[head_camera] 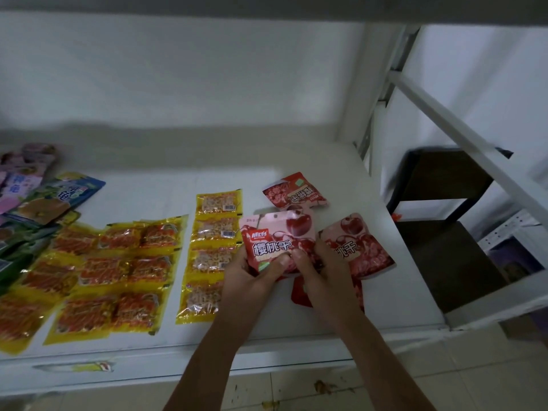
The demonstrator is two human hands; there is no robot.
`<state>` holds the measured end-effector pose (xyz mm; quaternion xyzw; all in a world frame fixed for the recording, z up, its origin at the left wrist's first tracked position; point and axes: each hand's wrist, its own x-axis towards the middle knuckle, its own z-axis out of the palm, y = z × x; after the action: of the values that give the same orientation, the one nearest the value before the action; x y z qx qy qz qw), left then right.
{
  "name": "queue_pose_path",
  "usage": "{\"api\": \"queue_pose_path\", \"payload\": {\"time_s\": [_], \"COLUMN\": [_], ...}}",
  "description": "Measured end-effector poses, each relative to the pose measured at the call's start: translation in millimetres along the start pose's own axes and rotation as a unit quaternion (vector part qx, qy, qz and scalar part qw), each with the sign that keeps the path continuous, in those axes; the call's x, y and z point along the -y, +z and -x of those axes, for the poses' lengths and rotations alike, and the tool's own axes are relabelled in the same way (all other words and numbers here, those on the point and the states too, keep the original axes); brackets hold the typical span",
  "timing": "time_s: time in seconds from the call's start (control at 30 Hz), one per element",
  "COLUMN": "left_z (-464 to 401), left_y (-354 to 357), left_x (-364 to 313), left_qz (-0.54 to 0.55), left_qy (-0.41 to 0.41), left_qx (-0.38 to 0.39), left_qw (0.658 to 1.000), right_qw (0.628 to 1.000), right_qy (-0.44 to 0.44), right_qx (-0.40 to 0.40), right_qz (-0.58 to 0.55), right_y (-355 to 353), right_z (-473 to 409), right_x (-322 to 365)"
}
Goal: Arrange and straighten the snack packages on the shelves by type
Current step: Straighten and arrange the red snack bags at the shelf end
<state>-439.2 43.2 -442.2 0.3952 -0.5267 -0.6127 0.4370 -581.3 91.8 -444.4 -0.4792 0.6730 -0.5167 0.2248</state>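
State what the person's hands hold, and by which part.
Both the left hand and right hand grip one pink cherry packet by its bottom edge.

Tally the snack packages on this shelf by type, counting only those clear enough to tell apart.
Red cherry pouches: 3 clear, one gripped by left hand and right hand, one to its right, one behind; something red beneath may be another.
Yellow packs with pale filling: 4
Yellow packs with orange filling: uncountable, overlapping
Mixed pouches at far left: uncountable
Total clearly counted: 7

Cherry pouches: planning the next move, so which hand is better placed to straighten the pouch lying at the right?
Right hand: its fingers already overlap that right pouch; the left hand grips the held pouch.
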Motion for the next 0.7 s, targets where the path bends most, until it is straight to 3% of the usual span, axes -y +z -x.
{"api": "queue_pose_path", "payload": {"time_s": [0.17, 0.37, 0.7], "left_z": [-1.3, -2.7, 1.3], "left_y": [0.9, -0.6, -2.2], "left_x": [4.5, 5.8, 3.0], "left_qz": [-0.066, -0.015, 0.068], "left_qy": [0.009, -0.020, -0.030], "left_qx": [-0.006, 0.001, -0.010], "left_qw": [0.998, 1.000, 0.997], "right_qw": [0.999, 1.000, 0.999], "right_qy": [0.012, -0.004, 0.021], "right_qx": [0.025, 0.015, 0.043], "right_qz": [0.029, -0.027, 0.017], "right_y": [-5.1, -4.3, -3.4], "right_z": [-1.6, -0.8, -2.9], "right_x": [-4.8, -3.4, -1.9]}}
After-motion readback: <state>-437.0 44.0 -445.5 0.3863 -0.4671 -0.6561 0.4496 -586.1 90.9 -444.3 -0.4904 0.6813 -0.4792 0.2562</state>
